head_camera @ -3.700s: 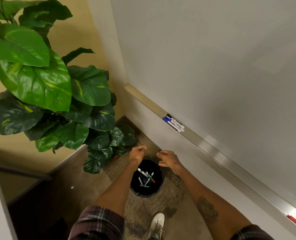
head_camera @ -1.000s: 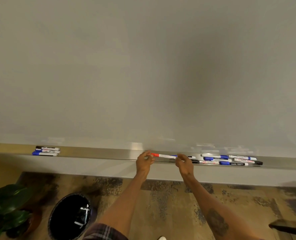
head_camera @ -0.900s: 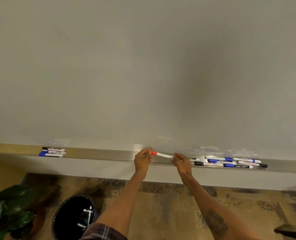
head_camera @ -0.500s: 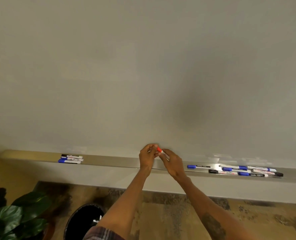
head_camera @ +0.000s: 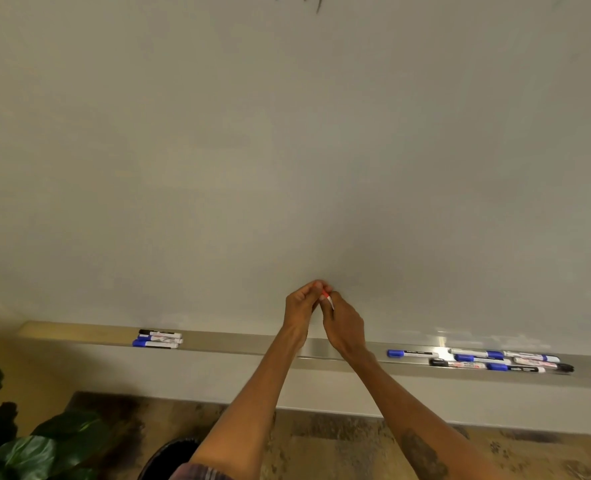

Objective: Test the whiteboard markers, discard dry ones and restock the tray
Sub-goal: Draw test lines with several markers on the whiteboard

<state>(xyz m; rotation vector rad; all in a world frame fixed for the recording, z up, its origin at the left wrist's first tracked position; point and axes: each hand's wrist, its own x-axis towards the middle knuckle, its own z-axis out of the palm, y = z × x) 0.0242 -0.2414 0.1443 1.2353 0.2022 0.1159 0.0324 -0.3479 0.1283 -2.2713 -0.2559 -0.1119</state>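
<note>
Head view, left hand (head_camera: 299, 304) and right hand (head_camera: 344, 323) pinching red marker (head_camera: 329, 300) (cap up-left, barrel down-right)

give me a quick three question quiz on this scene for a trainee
1. True or false: the red marker lies in the tray.
2. How many markers are in the tray's left group? A) two B) three C) six
3. Fill in: the bin stands on the floor beside the ____.

Key: 1. False: the left hand and right hand both hold it in front of the board. 2. B. 3. plant.
</note>
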